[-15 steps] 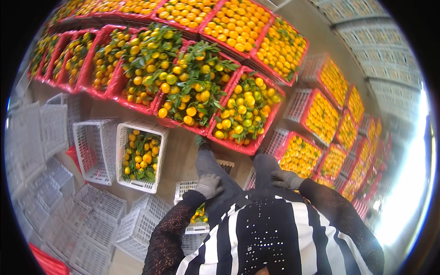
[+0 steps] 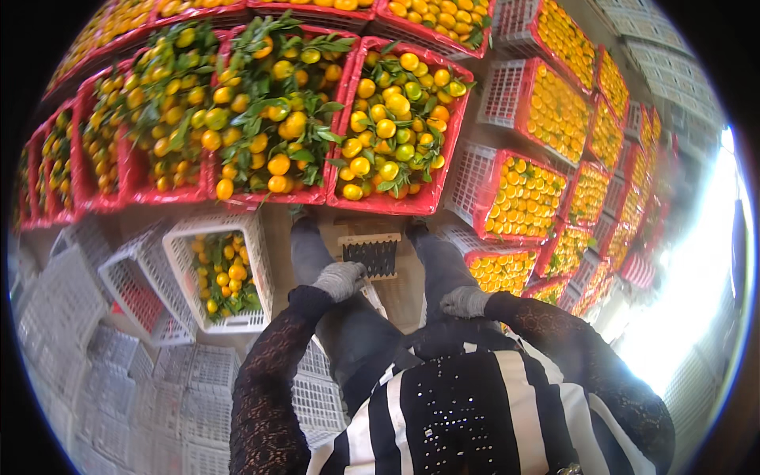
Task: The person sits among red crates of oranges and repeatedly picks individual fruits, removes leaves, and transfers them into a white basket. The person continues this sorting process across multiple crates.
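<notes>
Head view: stacked crates (image 2: 210, 368) crowd the brown floor (image 2: 410, 277) at left, beside a white crate (image 2: 184, 277) of leafy citrus (image 2: 229, 273). One gloved left hand (image 2: 340, 279) rests on the left leg (image 2: 315, 261). Straight ahead, a red-lined crate (image 2: 384, 205) brims with glossy yellow-orange and greenish fruit (image 2: 396, 131). The gloved right hand (image 2: 465, 302) rests on the right leg (image 2: 437, 257); whether either is closed, I cannot tell. Rightward, packed crates (image 2: 526, 194) reach toward glaring light (image 2: 697, 293).

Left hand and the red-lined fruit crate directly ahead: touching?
Apart. The head view shows the gloved left hand below the near wall of the red-lined fruit crate, with floor visible between them.
</notes>
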`<state>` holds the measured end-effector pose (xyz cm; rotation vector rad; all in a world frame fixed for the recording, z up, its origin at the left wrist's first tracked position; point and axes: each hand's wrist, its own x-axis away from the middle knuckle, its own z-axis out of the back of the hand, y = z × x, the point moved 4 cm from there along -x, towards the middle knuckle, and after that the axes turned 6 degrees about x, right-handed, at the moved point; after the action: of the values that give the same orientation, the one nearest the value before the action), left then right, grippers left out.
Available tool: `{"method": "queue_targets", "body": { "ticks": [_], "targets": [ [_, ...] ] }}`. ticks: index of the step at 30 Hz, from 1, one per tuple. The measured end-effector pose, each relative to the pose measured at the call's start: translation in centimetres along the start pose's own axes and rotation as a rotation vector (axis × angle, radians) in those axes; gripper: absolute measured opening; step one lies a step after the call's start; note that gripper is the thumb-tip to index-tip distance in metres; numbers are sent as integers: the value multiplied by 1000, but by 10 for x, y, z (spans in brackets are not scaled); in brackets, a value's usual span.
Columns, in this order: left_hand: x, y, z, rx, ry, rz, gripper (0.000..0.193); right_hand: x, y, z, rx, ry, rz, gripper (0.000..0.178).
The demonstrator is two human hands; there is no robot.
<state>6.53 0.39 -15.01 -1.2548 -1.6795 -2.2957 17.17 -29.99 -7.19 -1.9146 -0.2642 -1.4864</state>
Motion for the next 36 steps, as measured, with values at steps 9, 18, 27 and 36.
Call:
{"method": "queue_targets", "body": {
  "ticks": [9,18,27,36],
  "targets": [
    [-193,-191,-109,-313,-238,397,44,-303,53,32,60,326,-83,48],
    [-267,-238,-170,37,142,187,40,-411,116,62,89,546,-37,36],
    [-281,-210,-144,-101,-102,167,43,-392,97,89,293,565,168,34],
    [-175,-55,-20,-810,216,-243,40,-223,97,112,437,1281,439,29]
  ]
}}
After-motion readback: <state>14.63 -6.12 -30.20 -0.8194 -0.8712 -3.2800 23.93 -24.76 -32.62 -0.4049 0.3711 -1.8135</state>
